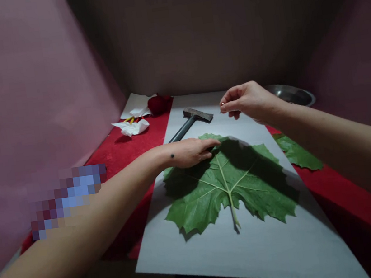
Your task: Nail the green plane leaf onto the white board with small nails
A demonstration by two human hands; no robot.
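Observation:
A large green lobed leaf (210,199) lies flat on a long white sheet (242,257), its cut stem pointing toward me. My left hand (190,152) rests on the leaf's far part with fingers stretched out, the fingertips touching it near the upper lobe. Raised above the sheet at the far right, my right hand (250,100) is closed in a pinch. Something tiny and shiny shows at its fingertips, too small to name. Between the hands and beyond the leaf lies a hammer (197,113) with a dark handle, which runs partly behind my left hand.
Red cloth (112,155) covers the table under the sheet. Crumpled white tissue (132,127) and a dark red round thing (157,104) sit at the far left. A metal bowl (308,95) and another green leaf (300,153) are at the right. Walls close in around the table.

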